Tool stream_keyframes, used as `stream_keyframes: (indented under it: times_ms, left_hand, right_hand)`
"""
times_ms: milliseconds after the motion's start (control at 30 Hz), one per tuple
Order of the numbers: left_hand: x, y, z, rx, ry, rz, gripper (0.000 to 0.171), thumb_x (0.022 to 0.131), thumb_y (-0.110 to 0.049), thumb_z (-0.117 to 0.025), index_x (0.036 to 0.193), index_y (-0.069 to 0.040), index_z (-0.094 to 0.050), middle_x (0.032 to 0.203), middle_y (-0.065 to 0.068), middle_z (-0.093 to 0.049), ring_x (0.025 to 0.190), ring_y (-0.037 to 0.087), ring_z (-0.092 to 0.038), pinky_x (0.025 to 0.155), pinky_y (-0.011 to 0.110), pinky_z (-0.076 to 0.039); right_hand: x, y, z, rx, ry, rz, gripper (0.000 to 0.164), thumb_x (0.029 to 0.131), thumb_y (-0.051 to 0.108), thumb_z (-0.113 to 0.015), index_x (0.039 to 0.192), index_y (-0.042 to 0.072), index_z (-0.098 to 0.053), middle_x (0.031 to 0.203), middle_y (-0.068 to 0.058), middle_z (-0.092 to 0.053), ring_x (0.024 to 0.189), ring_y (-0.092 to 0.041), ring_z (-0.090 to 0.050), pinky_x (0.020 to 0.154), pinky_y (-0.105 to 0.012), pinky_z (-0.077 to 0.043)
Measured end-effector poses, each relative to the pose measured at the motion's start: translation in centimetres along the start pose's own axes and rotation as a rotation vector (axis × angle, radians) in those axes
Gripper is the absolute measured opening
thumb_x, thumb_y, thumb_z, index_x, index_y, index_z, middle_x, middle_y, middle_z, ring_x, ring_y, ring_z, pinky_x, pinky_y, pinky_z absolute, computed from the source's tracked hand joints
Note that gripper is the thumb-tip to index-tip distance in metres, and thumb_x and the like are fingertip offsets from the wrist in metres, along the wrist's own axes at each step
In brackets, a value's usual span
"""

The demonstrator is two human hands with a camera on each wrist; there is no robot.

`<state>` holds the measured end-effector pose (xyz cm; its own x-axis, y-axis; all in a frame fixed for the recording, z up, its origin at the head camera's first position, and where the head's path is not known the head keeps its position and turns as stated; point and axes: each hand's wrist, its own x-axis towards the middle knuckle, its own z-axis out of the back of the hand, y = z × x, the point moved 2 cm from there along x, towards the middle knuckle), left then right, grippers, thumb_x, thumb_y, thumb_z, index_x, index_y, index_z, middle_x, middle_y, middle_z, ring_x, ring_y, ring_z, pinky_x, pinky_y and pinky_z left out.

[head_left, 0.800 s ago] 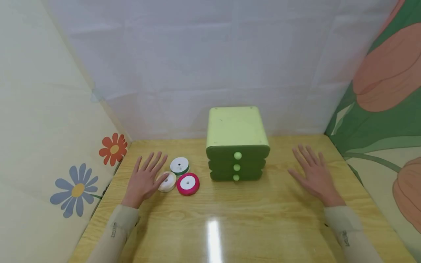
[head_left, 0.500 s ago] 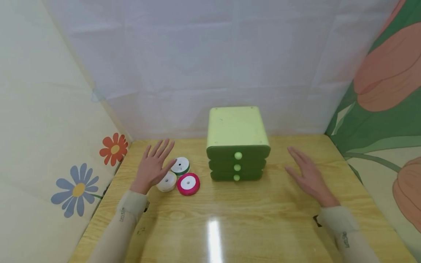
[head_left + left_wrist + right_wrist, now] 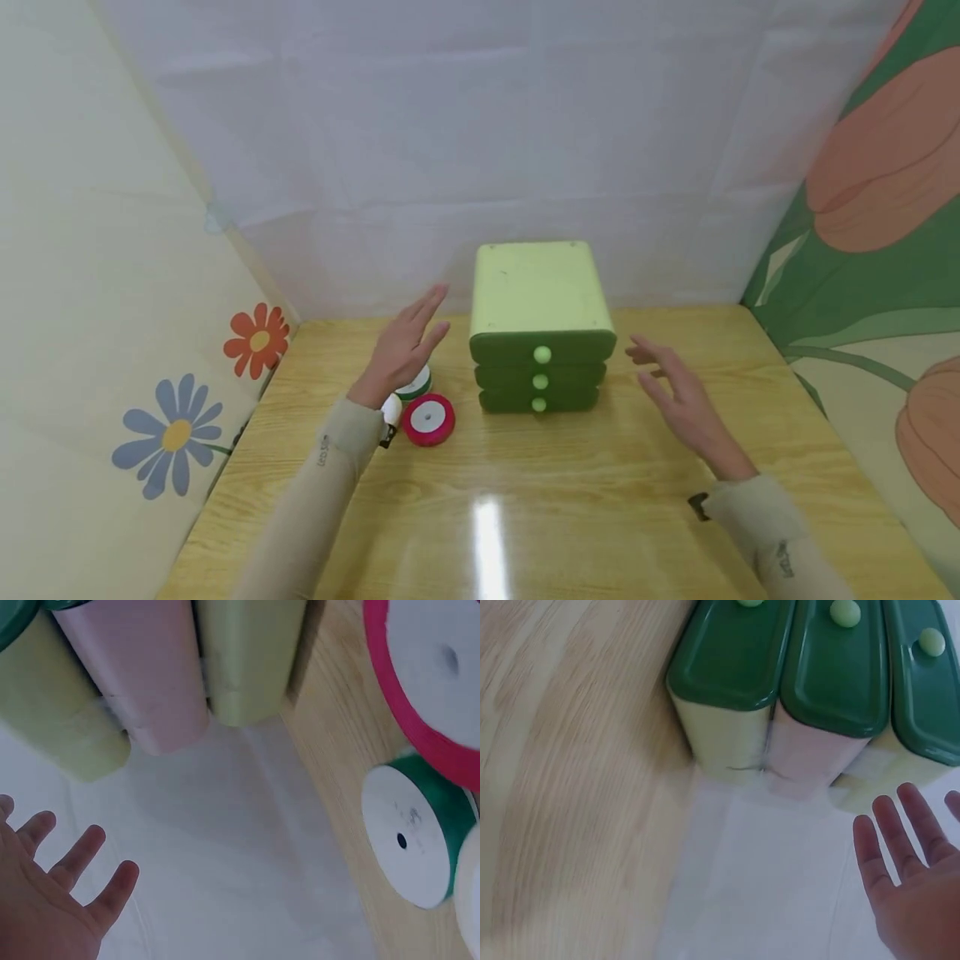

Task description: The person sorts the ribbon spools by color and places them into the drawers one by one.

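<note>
A small green drawer box with three dark green drawer fronts and round pale knobs stands on the table; the wrist views show its sides in pale yellow and pink. Left of it lie a magenta ribbon spool, a green ribbon spool and a cream ribbon spool. My left hand hovers over the spools near the box's left side, fingers extended, holding nothing. To the right of the box my right hand is raised, fingers loosely bent, touching nothing. The left forearm partly hides the cream and green spools in the head view.
The wooden table backs onto a white cloth wall. A flower-printed panel borders the left side. Another printed panel borders the right.
My left hand has moved right and farther away, rising over the spools toward the box. My right hand has shifted left toward the box and turned. Box and spools stay in place.
</note>
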<state>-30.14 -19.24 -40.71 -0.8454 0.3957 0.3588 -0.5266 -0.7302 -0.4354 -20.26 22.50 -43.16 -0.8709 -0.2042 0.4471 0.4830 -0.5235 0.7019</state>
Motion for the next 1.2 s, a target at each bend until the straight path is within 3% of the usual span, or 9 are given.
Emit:
stream_keyframes:
  times_ms: [167,300,400,533,700,833,1000,1200]
  left_hand:
    - [1.1,-1.3,-0.2,-0.126,-0.021,0.019,0.060,0.111,-0.052,-0.033,0.167,-0.035,-0.019,0.173,-0.003,-0.023,0.157,0.030,-0.028,0.125,0.060,-0.026]
    - [2.2,-2.1,-0.3,-0.215,-0.028,0.019,0.058,0.111,-0.050,-0.035,0.166,-0.036,-0.021,0.172,-0.003,-0.025,0.152,0.028,-0.035,0.121,0.055,-0.036]
    - [3.3,-2.6,-0.4,-0.260,-0.028,0.009,0.057,0.112,-0.049,-0.035,0.166,-0.034,-0.024,0.171,-0.001,-0.027,0.150,0.027,-0.038,0.117,0.052,-0.043]
    - [4.6,-3.1,-0.7,-0.285,-0.035,-0.015,0.055,0.112,-0.044,-0.035,0.165,-0.031,-0.028,0.171,0.002,-0.028,0.154,0.026,-0.033,0.120,0.053,-0.039]
    - [5.7,-3.6,-1.3,-0.293,-0.043,-0.021,0.054,0.112,-0.048,-0.031,0.164,-0.033,-0.031,0.171,0.003,-0.028,0.157,0.022,-0.026,0.125,0.055,-0.028]
    - [6.4,-4.0,-1.6,-0.309,-0.042,0.006,0.053,0.112,-0.049,-0.031,0.163,-0.036,-0.032,0.172,0.001,-0.027,0.158,0.022,-0.025,0.127,0.057,-0.023]
    - [7.0,-4.2,-1.9,-0.341,-0.041,0.034,0.051,0.112,-0.048,-0.032,0.161,-0.035,-0.036,0.171,-0.001,-0.029,0.157,0.023,-0.026,0.128,0.056,-0.022]
    - [7.4,-4.0,-2.3,-0.337,-0.043,0.057,0.053,0.111,-0.050,-0.032,0.160,-0.030,-0.041,0.169,-0.002,-0.032,0.156,0.024,-0.029,0.128,0.055,-0.023]
  right_hand:
    - [0.3,0.9,-0.8,0.057,-0.012,0.025,0.048,0.107,0.005,-0.049,0.155,0.009,-0.045,0.135,-0.017,-0.065,0.119,-0.020,-0.059,0.099,-0.026,-0.046]
    - [0.3,1.6,-1.1,0.086,-0.027,0.012,0.048,0.107,0.006,-0.048,0.155,0.010,-0.046,0.134,-0.017,-0.065,0.116,-0.023,-0.062,0.100,-0.029,-0.047]
    - [0.4,2.1,-1.3,0.117,-0.046,0.002,0.048,0.107,0.004,-0.047,0.154,0.013,-0.047,0.132,-0.016,-0.064,0.113,-0.017,-0.063,0.098,-0.027,-0.048]
    - [0.7,2.9,-1.8,0.204,-0.039,0.036,0.046,0.106,-0.001,-0.046,0.151,0.010,-0.050,0.125,-0.021,-0.065,0.108,-0.012,-0.063,0.091,-0.022,-0.053]
    - [1.4,3.7,-3.0,0.316,0.027,0.084,0.044,0.106,-0.004,-0.040,0.149,0.001,-0.049,0.119,-0.029,-0.064,0.105,-0.019,-0.066,0.085,-0.022,-0.056]
    - [1.9,4.2,-3.7,0.380,0.100,0.072,0.044,0.109,-0.001,-0.034,0.152,0.001,-0.045,0.122,-0.030,-0.065,0.108,-0.027,-0.067,0.087,-0.032,-0.059]
    - [2.3,4.4,-4.4,0.486,0.206,-0.002,0.046,0.115,0.019,-0.026,0.156,0.003,-0.040,0.132,-0.031,-0.062,0.115,-0.041,-0.066,0.094,-0.047,-0.059]
    - [3.0,4.6,-5.5,0.599,0.306,-0.111,0.050,0.115,0.029,-0.022,0.159,0.006,-0.034,0.144,-0.030,-0.056,0.126,-0.050,-0.059,0.103,-0.048,-0.056]
